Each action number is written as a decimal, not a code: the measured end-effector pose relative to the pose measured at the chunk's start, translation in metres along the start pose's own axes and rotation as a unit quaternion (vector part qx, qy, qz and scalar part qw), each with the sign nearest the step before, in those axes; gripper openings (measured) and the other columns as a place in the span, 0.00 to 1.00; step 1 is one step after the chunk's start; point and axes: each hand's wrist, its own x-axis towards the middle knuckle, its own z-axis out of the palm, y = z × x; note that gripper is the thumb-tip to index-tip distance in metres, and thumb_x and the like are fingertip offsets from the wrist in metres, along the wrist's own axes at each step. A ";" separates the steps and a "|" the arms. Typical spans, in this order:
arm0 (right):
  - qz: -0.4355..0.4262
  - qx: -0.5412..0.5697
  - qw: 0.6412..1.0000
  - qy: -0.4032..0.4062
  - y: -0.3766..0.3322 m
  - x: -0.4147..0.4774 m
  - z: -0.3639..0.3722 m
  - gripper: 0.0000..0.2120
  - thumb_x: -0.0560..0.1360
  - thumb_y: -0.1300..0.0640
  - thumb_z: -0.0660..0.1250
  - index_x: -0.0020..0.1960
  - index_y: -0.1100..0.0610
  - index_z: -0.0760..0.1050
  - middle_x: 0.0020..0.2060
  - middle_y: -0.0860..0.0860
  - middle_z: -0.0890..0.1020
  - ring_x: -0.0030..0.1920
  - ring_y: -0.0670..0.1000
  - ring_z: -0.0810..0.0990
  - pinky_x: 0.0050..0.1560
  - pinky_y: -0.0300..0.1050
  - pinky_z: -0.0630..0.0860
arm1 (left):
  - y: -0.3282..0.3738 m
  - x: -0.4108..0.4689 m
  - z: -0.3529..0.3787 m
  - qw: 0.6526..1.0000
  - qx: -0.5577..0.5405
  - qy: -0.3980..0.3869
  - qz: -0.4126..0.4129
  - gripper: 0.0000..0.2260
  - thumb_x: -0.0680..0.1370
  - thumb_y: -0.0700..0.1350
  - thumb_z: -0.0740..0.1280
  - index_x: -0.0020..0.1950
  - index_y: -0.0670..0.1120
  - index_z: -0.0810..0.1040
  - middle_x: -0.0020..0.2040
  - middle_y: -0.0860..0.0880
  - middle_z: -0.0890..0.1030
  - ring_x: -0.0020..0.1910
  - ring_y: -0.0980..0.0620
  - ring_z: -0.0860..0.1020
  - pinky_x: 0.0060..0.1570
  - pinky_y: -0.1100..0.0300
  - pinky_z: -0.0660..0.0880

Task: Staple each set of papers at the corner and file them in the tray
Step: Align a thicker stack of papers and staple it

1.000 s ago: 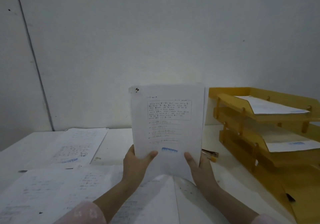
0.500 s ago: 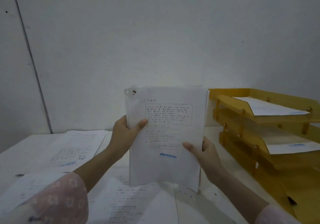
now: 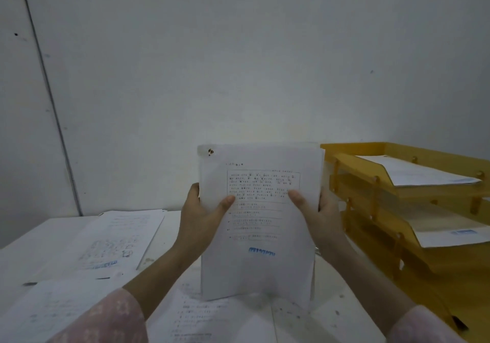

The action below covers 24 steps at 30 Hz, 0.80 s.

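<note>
Saw a white bench point(image 3: 31, 242) strewn with loose printed sheets point(image 3: 116, 239), a yellow tiered plastic tray point(image 3: 352, 149) at right. Held a white printed paper set point(image 3: 259, 236) upright just left of it, grasped at its sides in left hand point(image 3: 197, 220) and right hand point(image 3: 323, 218).

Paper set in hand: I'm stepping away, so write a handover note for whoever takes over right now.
Left hand grips the left edge of the paper set; right hand grips its right edge. The set stands upright over the table, left of the tray. Dark marks at its top left corner; no staple can be made out.
Done: papers lie in the tray's top two tiers.
Left: staple this set if needed, file it, then do the loose sheets on the table. Stapler not in view.
</note>
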 end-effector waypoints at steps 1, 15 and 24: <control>-0.015 -0.003 1.000 0.004 -0.007 0.006 0.001 0.14 0.72 0.50 0.70 0.56 0.49 0.75 0.50 0.49 0.84 0.48 0.51 0.84 0.43 0.49 0.83 | 0.003 0.002 0.000 1.000 0.002 -0.001 0.008 0.20 0.70 0.51 0.73 0.56 0.50 0.69 0.50 0.57 0.78 0.45 0.57 0.80 0.37 0.63 0.80; -0.086 -0.031 0.995 0.032 -0.034 0.040 0.002 0.03 0.79 0.53 0.62 0.52 0.48 0.73 0.48 0.51 0.83 0.46 0.52 0.84 0.43 0.50 0.83 | 0.005 0.007 0.001 0.998 -0.029 -0.038 0.030 0.05 0.76 0.47 0.68 0.51 0.53 0.77 0.48 0.54 0.83 0.43 0.55 0.84 0.36 0.62 0.80; -0.149 -0.165 0.973 0.062 -0.037 0.047 -0.005 0.21 0.76 0.49 0.67 0.65 0.49 0.64 0.56 0.51 0.76 0.52 0.53 0.80 0.47 0.55 0.82 | 0.007 0.002 0.007 0.999 -0.020 -0.036 0.019 0.09 0.74 0.51 0.69 0.52 0.54 0.74 0.50 0.53 0.82 0.45 0.52 0.83 0.41 0.53 0.82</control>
